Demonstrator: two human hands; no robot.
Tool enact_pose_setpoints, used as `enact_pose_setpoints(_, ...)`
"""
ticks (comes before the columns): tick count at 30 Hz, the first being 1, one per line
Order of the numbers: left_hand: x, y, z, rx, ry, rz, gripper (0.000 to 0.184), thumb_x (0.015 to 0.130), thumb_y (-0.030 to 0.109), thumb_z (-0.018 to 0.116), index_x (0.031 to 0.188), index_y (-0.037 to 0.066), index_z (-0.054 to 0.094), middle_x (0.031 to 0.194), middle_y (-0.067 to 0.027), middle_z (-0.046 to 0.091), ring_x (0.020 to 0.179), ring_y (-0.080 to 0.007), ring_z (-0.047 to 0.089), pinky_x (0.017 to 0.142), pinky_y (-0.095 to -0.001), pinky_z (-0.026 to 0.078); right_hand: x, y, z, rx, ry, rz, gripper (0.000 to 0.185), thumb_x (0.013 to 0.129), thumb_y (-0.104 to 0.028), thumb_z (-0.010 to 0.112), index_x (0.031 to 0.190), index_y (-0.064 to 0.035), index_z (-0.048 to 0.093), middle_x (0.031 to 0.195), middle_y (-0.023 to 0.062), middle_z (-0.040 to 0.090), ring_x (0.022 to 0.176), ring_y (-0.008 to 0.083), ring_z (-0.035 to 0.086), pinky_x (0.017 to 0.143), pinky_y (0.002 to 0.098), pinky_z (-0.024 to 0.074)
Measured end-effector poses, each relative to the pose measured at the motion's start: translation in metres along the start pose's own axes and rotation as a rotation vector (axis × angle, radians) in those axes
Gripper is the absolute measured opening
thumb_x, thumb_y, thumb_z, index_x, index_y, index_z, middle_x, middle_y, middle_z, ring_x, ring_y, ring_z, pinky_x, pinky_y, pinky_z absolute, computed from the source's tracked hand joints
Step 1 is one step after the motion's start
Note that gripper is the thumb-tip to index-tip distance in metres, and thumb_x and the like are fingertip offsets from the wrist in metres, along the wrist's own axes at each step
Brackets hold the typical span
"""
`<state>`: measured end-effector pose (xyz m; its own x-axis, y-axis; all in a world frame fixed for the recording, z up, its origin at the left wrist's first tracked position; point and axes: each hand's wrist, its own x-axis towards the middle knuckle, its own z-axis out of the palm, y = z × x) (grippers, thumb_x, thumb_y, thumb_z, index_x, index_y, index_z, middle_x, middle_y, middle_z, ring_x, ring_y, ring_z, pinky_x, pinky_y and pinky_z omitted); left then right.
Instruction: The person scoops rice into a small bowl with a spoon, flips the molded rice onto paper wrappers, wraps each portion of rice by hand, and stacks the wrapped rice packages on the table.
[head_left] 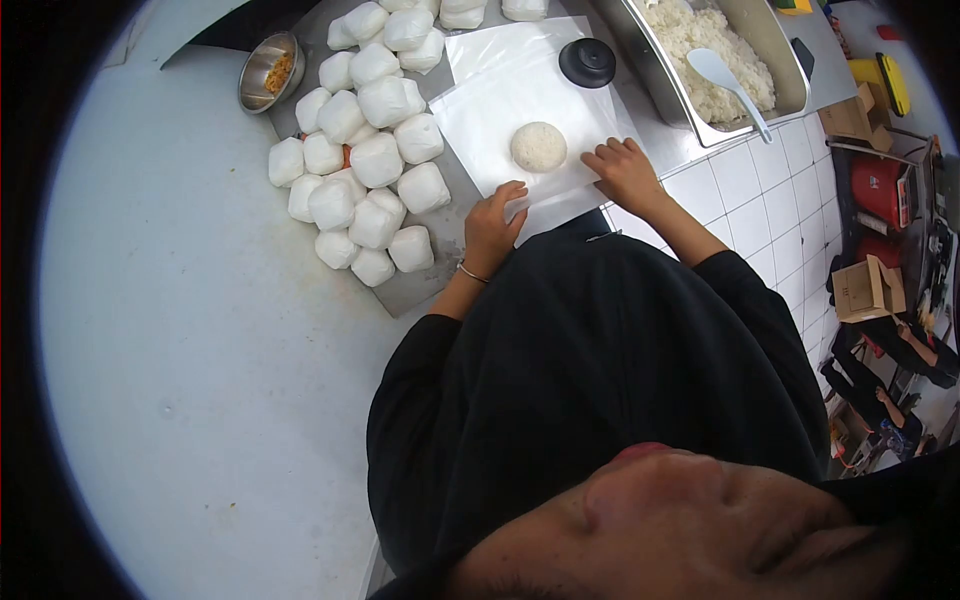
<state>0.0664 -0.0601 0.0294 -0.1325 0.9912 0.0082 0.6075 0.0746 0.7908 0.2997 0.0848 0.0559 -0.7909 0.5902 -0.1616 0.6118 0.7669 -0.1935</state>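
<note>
Nearest the lens, at the foot of the frame, a person's head [690, 530] and a black top [600, 340], with both arms reaching to a metal worktop [400, 292]. Between the hands, just beyond the fingers, a pale rice round [539, 147], shaped and flat on a translucent sheet [475, 125]. At the sheet's near left edge, a left hand [488, 232] with bent fingers and thumb partly apart; at the near right, a right hand [628, 178], half curled, fingertips at the sheet. Impossible to tell whether pinched on the film or merely resting.

By all appearances, well advanced overall: dozens of white wrapped bundles [376, 160] piled close by on the left, but around this round, a sheet not yet folded. Plenty of loose rice [690, 35] in a metal pan [660, 75] at right, under a pale spoon [712, 68]. Close beyond the round, in the way of the sheet's far side, a black domed piece [587, 63]. Farther left, a metal bowl [256, 85] of orange-yellow filling [280, 73]; at far right, cardboard boxes [868, 288] and other people [905, 425].
</note>
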Motion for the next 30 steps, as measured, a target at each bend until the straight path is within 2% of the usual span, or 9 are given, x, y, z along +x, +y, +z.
enact_pose_setpoints(3, -0.007, -0.026, 0.005, 0.135, 0.000, 0.274, 0.034, 0.076, 0.003, 0.073, 0.110, 0.010, 0.072, 0.112, -0.0024, 0.074, 0.108, -0.0243, 0.068, 0.091, -0.0404, 0.051, -0.014, 0.027, 0.017, 0.007, 0.226, -0.101, 0.040, 0.075, -0.014, 0.073, 0.115, -0.0144, 0.070, 0.113, 0.0033, 0.070, 0.110, 0.0221, 0.058, 0.095, 0.0400, 0.0438)
enact_pose_setpoints(7, -0.013, -0.026, -0.005, 0.209, -0.086, 0.331, 0.042, 0.073, 0.001, 0.072, 0.114, 0.012, 0.073, 0.117, -0.0042, 0.073, 0.118, -0.0233, 0.065, 0.099, -0.0407, 0.049, -0.032, 0.039, 0.025, -0.015, 0.221, -0.167, 0.049, 0.076, -0.003, 0.066, 0.123, -0.0144, 0.070, 0.131, 0.0006, 0.067, 0.124, 0.0252, 0.055, 0.105, 0.0434, 0.0410)
enact_pose_setpoints(12, -0.017, -0.033, -0.014, 0.185, -0.073, 0.336, 0.040, 0.073, 0.001, 0.073, 0.112, 0.011, 0.074, 0.120, -0.0041, 0.072, 0.122, -0.0247, 0.063, 0.102, -0.0418, 0.047, -0.049, 0.029, 0.020, 0.246, 0.153, -0.134, 0.043, 0.075, -0.006, 0.070, 0.117, -0.0132, 0.073, 0.127, 0.0002, 0.069, 0.126, 0.0256, 0.054, 0.107, 0.0434, 0.0417)
enact_pose_setpoints(16, -0.008, -0.030, -0.023, -0.136, 0.028, 0.078, 0.022, 0.086, 0.008, 0.071, 0.108, 0.005, 0.074, 0.106, -0.0111, 0.075, 0.100, -0.0246, 0.070, 0.088, -0.0340, 0.052, -0.036, 0.035, 0.027, 0.748, 0.302, 0.001, 0.024, 0.083, -0.009, 0.074, 0.107, -0.0079, 0.077, 0.109, 0.0008, 0.075, 0.108, 0.0209, 0.065, 0.095, 0.0374, 0.0510)
enact_pose_setpoints(18, 0.003, -0.025, -0.019, -0.338, 0.133, -0.204, 0.019, 0.094, 0.015, 0.068, 0.107, 0.002, 0.073, 0.092, -0.0146, 0.076, 0.082, -0.0247, 0.072, 0.074, -0.0313, 0.053, -0.027, 0.035, 0.034, 1.123, 0.230, 0.264, 0.018, 0.089, -0.015, 0.073, 0.104, -0.0051, 0.077, 0.099, 0.0009, 0.076, 0.095, 0.0155, 0.067, 0.085, 0.0328, 0.0533)
enact_pose_setpoints(20, 0.020, -0.019, -0.022, -0.217, 0.149, -0.300, 0.023, 0.098, 0.022, 0.064, 0.098, 0.000, 0.071, 0.076, -0.0162, 0.069, 0.065, -0.0240, 0.065, 0.061, -0.0321, 0.046, -0.017, 0.034, 0.039, 1.375, 0.142, 0.508, 0.028, 0.100, -0.028, 0.067, 0.103, -0.0015, 0.075, 0.090, -0.0004, 0.074, 0.078, 0.0049, 0.063, 0.069, 0.0257, 0.0525)
enact_pose_setpoints(23, 0.035, -0.038, -0.008, -0.068, 0.233, -0.291, 0.033, 0.101, 0.026, 0.061, 0.082, 0.000, 0.064, 0.063, -0.0166, 0.060, 0.053, -0.0265, 0.056, 0.053, -0.0380, 0.039, -0.002, 0.031, 0.058, 1.412, 0.254, 0.593, 0.034, 0.099, -0.031, 0.067, 0.093, 0.0011, 0.072, 0.082, 0.0052, 0.072, 0.073, 0.0127, 0.064, 0.066, 0.0305, 0.0502)
enact_pose_setpoints(26, 0.039, -0.040, -0.003, 0.069, 0.253, -0.247, 0.041, 0.102, 0.028, 0.058, 0.072, 0.001, 0.054, 0.059, -0.0175, 0.054, 0.051, -0.0309, 0.053, 0.052, -0.0434, 0.037, 0.003, 0.030, 0.067, 0.812, 0.309, 0.593, 0.037, 0.097, -0.031, 0.066, 0.081, 0.0028, 0.065, 0.075, 0.0138, 0.066, 0.071, 0.0278, 0.063, 0.065, 0.0396, 0.0478)
enact_pose_setpoints(30, 0.044, -0.030, -0.004, 0.149, 0.234, -0.220, 0.038, 0.101, 0.026, 0.056, 0.072, 0.002, 0.054, 0.060, -0.0176, 0.054, 0.052, -0.0355, 0.053, 0.054, -0.0467, 0.039, 0.010, 0.013, 0.055, 0.503, 0.387, 0.540, 0.033, 0.093, -0.025, 0.066, 0.074, 0.0018, 0.063, 0.076, 0.0206, 0.062, 0.078, 0.0402, 0.060, 0.070, 0.0483, 0.0464)
